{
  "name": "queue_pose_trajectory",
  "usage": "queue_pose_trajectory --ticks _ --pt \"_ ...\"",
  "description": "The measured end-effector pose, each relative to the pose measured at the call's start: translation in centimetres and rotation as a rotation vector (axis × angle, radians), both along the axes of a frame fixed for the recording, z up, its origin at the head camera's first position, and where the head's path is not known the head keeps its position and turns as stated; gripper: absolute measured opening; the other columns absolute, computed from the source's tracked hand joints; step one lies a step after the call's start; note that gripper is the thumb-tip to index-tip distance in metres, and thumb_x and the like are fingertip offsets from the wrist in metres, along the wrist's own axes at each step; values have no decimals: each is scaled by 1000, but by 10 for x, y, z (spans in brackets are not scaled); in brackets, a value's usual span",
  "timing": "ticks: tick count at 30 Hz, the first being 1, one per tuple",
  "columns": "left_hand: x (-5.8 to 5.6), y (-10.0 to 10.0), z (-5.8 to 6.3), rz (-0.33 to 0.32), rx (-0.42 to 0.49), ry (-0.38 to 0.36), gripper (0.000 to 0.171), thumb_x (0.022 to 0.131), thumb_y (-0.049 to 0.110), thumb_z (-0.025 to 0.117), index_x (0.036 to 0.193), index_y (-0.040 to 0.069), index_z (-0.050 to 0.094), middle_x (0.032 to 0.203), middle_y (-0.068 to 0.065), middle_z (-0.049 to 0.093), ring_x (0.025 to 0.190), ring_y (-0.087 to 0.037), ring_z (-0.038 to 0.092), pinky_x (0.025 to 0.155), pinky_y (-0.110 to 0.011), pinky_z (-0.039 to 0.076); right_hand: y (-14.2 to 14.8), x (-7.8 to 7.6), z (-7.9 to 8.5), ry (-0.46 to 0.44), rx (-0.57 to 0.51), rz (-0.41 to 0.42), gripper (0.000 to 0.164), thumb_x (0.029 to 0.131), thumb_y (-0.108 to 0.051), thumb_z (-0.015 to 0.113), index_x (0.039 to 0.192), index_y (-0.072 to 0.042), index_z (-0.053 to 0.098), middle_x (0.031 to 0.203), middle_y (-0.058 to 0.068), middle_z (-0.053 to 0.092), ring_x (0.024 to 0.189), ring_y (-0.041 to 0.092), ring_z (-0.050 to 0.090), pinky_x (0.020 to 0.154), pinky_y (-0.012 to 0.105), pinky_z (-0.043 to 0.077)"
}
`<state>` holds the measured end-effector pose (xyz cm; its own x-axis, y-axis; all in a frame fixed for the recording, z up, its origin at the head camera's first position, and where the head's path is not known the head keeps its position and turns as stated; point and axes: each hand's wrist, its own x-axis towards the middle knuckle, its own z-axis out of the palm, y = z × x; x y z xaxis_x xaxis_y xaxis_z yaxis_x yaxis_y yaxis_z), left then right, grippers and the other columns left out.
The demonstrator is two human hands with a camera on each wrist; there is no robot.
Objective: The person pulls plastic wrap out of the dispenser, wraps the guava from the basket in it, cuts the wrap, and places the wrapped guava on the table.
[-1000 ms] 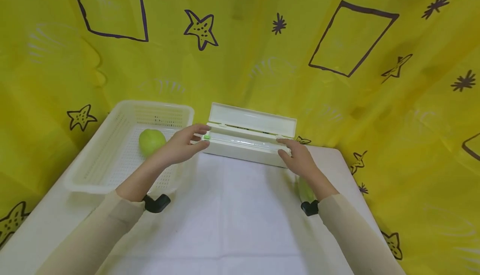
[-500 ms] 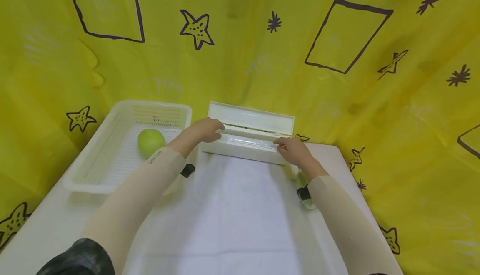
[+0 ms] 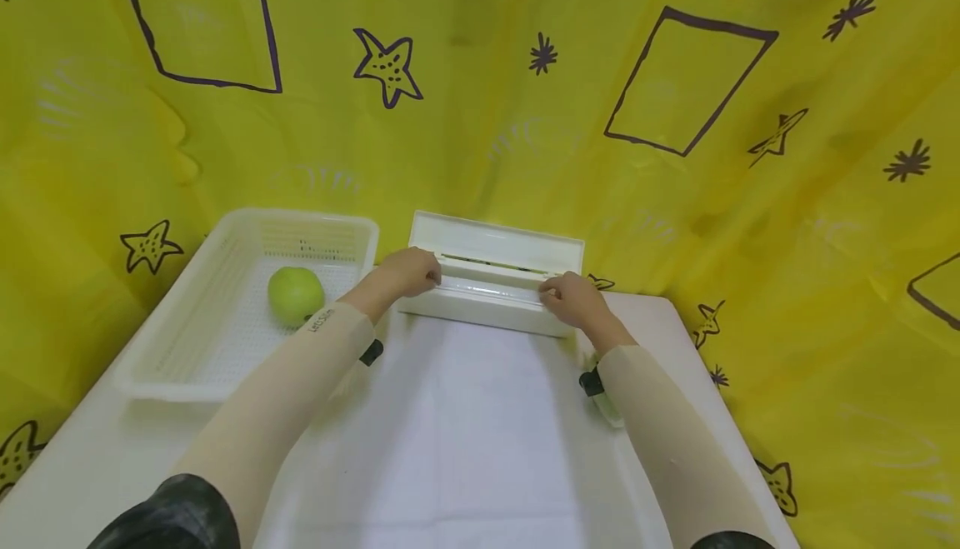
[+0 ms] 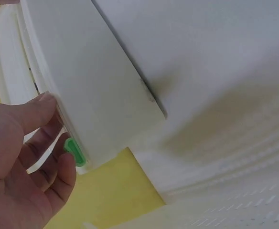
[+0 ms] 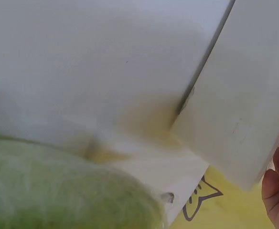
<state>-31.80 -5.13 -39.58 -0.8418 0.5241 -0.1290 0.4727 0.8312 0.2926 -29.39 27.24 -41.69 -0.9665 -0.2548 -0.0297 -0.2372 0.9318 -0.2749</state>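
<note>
A long white cling film dispenser [image 3: 480,316] stands at the back of the table, its lid [image 3: 495,237] raised. Shiny clear cling film [image 3: 487,289] lies along the opening. At the dispenser's left end, my left hand [image 3: 411,272] has its thumb and fingers curled together at the film's edge. The left wrist view shows a green slide cutter [image 4: 75,151] beside those fingers. My right hand [image 3: 573,299] pinches at the film near the opposite end. Only a few fingers [image 5: 274,188] of it show in the right wrist view; its thumb is hidden there.
To the left stands a white perforated basket [image 3: 161,391] with a round green fruit [image 3: 295,295] inside. A film-wrapped green oblong item [image 5: 68,191] lies under my right wrist. A yellow patterned curtain [image 3: 480,116] hangs behind the white-covered table [image 3: 465,449].
My left hand has moved right and over the dispenser's left end, and its spread fingers have curled in. The right hand's fingers have closed at the film's right side.
</note>
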Motion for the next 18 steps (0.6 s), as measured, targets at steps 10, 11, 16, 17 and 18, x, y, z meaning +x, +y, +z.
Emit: queue_pose_trajectory --ticks 10,11,16,17,18 --pt "-7 -4 6 11 36 42 12 99 15 60 108 10 67 110 -7 68 97 -24 60 84 -40 51 -4 -3 -4 86 -29 -69 19 101 -21 53 108 -7 64 99 11 66 87 29 60 82 46 51" --pt "-7 -4 7 10 36 27 14 98 19 64 108 10 67 110 -8 68 98 -24 60 85 -41 52 -3 -3 -5 100 -35 -73 18 102 -21 52 108 -7 63 96 11 67 84 28 59 80 45 51" --pt "-10 -10 11 -32 32 -14 10 90 15 73 100 10 71 103 -6 69 99 -24 62 89 -42 51 0 -6 -9 144 -92 -28 21 102 -19 53 117 -10 65 80 8 64 69 23 54 69 40 47" --pt "-11 -11 11 -38 36 -11 6 91 12 72 97 10 71 102 -6 69 99 -25 63 90 -42 52 1 -7 -9 140 -108 -8 24 102 -18 53 119 -10 66 82 8 65 70 24 55 70 41 48" --pt "-13 -11 10 -45 41 -3 3 92 9 70 94 10 72 102 -5 70 99 -25 63 90 -42 52 2 -8 -8 129 -121 8 25 101 -19 54 121 -10 67 84 9 66 73 24 57 72 41 49"
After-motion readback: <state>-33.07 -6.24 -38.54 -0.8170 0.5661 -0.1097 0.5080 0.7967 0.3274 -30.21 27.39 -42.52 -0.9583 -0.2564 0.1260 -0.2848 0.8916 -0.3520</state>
